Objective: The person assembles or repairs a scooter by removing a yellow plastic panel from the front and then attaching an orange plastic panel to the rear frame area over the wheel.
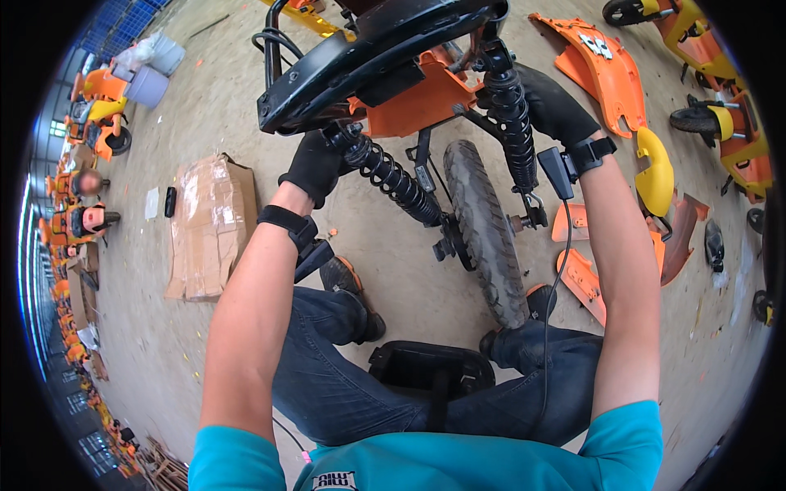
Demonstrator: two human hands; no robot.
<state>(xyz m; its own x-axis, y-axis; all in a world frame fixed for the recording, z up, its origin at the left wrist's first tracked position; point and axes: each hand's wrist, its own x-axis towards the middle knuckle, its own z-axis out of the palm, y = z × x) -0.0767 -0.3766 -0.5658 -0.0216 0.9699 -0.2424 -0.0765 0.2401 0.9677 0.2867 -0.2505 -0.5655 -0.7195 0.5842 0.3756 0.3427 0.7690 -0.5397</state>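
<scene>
In front of me stands the rear of a scooter with a black metal frame [327, 78], an orange body panel [417, 102] and a treaded rear wheel [483, 221]. Two black coil-spring shock absorbers slant down toward the wheel. My left hand [315, 170], in a black glove, is against the upper end of the left shock absorber [393, 180]; its fingers are hidden behind the metal. Closed around the upper part of the right shock absorber [514, 123], from its outer side, is my gloved right hand [558, 105]. That hand's fingertips are mostly hidden.
A black stool seat [434, 364] lies between my legs. To the left is a flattened cardboard box [213, 229] on the concrete floor. Orange panels [602, 69] and a yellow fender [655, 172] lie at the right. Other scooters [729, 131] line both sides.
</scene>
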